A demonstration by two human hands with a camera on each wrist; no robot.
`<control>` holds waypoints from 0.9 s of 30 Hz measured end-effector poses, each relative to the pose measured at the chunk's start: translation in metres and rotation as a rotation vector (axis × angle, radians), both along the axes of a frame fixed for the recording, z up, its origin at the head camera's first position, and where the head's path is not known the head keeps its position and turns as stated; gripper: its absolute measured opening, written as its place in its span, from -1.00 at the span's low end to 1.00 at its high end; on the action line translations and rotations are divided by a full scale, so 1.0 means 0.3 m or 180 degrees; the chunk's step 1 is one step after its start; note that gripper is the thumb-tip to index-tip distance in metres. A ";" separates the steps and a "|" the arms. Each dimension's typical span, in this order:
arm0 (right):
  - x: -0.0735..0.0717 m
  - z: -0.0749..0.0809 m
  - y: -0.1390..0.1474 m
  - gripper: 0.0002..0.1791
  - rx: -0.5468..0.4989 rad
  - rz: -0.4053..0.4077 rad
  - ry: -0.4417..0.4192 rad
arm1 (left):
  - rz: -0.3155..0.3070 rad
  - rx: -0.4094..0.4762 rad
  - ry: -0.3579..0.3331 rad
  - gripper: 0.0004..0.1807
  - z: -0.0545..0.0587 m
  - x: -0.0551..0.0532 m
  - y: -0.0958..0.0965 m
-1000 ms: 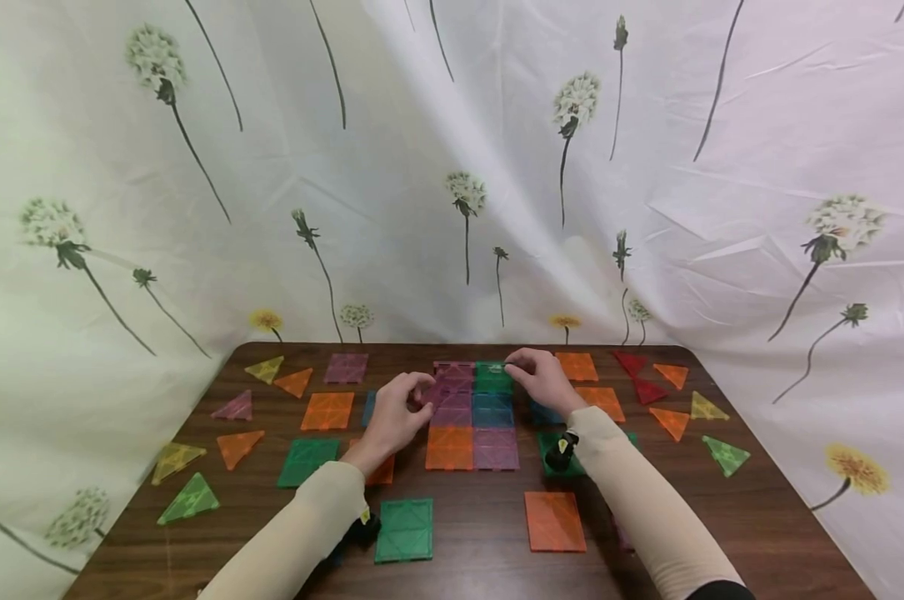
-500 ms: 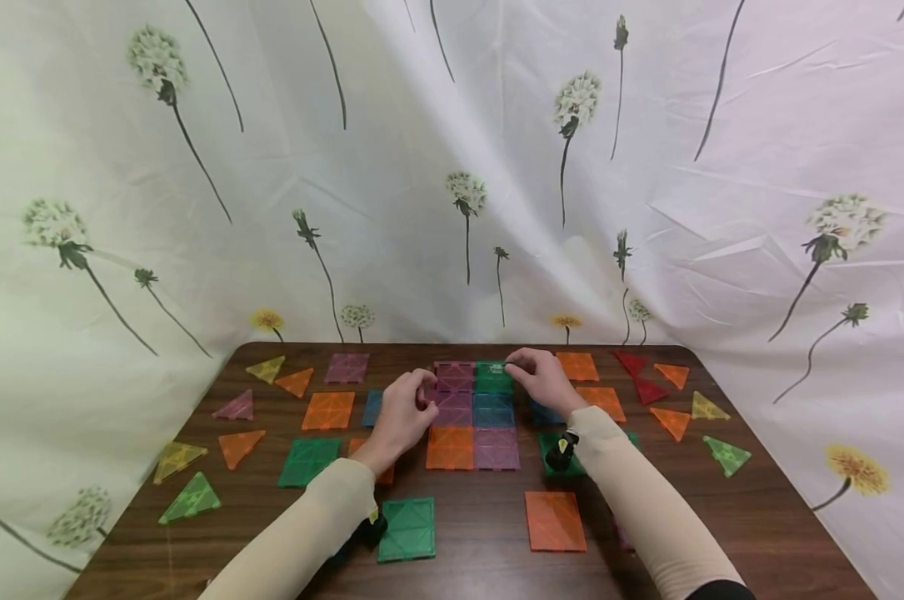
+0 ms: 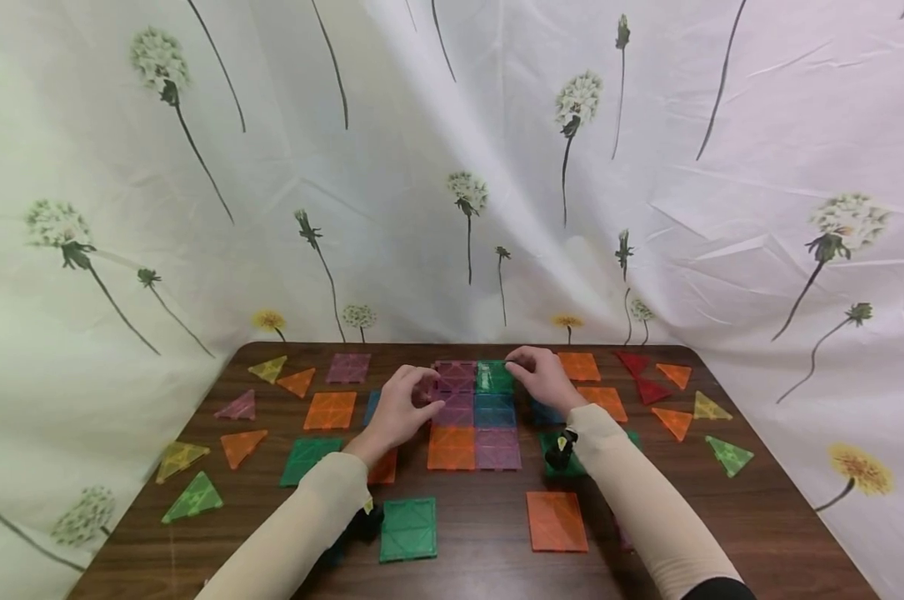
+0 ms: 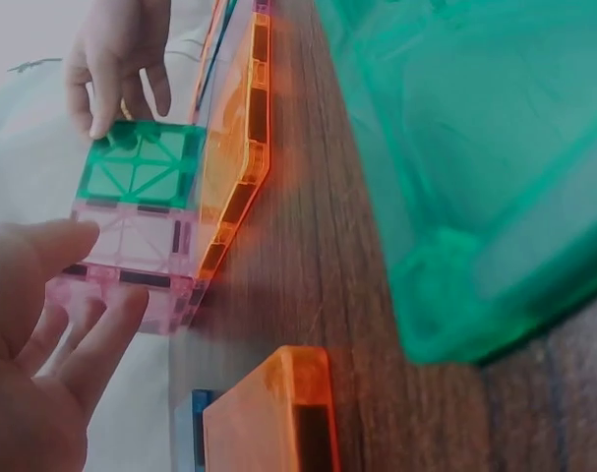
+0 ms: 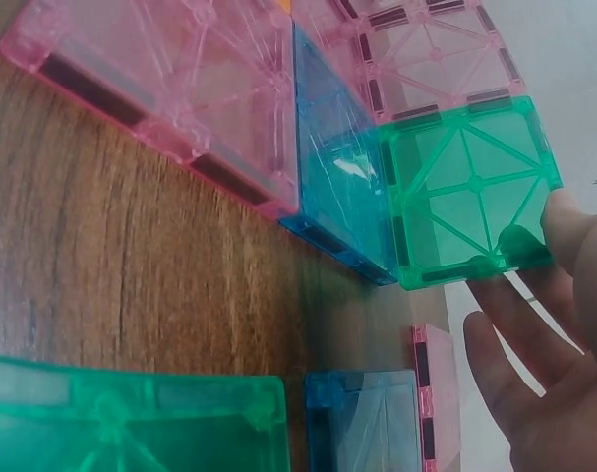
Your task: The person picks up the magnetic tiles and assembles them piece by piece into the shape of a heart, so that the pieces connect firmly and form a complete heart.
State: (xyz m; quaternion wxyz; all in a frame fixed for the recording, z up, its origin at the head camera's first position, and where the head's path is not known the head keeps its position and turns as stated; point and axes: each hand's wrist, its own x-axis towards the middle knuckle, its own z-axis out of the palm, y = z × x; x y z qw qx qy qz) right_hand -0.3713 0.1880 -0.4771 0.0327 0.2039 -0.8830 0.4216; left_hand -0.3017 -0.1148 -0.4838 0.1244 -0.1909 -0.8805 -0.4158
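Observation:
My right hand (image 3: 545,379) pinches the outer edge of a green magnetic tile (image 5: 470,192), which stands up at the far right corner of a joined tile sheet. Left of it, edge to edge, stands a pink magnetic tile (image 4: 131,236). Another pink tile (image 4: 146,305) meets that one at its left; my left hand (image 3: 399,408) has thumb and fingers curled round this corner. In front, an orange tile (image 3: 452,448), two purple tiles and a blue tile (image 3: 494,410) lie joined on the table. The left fingers' exact contact is partly hidden.
Loose square tiles lie on both sides, among them a near green tile (image 3: 408,530) and a near orange tile (image 3: 556,522). Several triangles, such as a green one (image 3: 194,498) and a red one (image 3: 651,390), lie toward the table's edges. A flowered curtain (image 3: 392,167) hangs behind.
My left hand has shifted slightly right and away from me, against the pink tile. The green tile now looks a little more upright in my right hand, which has barely moved.

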 end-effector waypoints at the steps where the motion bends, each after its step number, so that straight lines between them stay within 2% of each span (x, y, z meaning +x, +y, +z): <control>1: -0.001 -0.001 0.000 -0.71 0.0003 -0.0009 0.0012 | -0.0012 0.0015 -0.0004 -0.54 0.000 0.000 0.000; 10: 0.000 -0.004 0.002 -0.69 0.0004 0.0021 0.0067 | -0.0030 0.0175 -0.0030 -0.56 0.000 0.005 0.007; 15: 0.002 -0.004 0.002 -0.70 0.0022 -0.0013 0.0059 | -0.0087 0.0201 -0.0117 -0.54 0.004 0.010 0.010; 22: -0.001 -0.007 0.006 -0.78 0.0002 -0.0048 0.0005 | -0.0194 0.0152 -0.0283 -0.39 0.027 0.009 -0.016; 27: -0.001 -0.004 0.021 -0.70 -0.0109 0.0012 -0.0024 | -0.0296 0.0117 -0.0305 -0.36 0.025 0.002 -0.045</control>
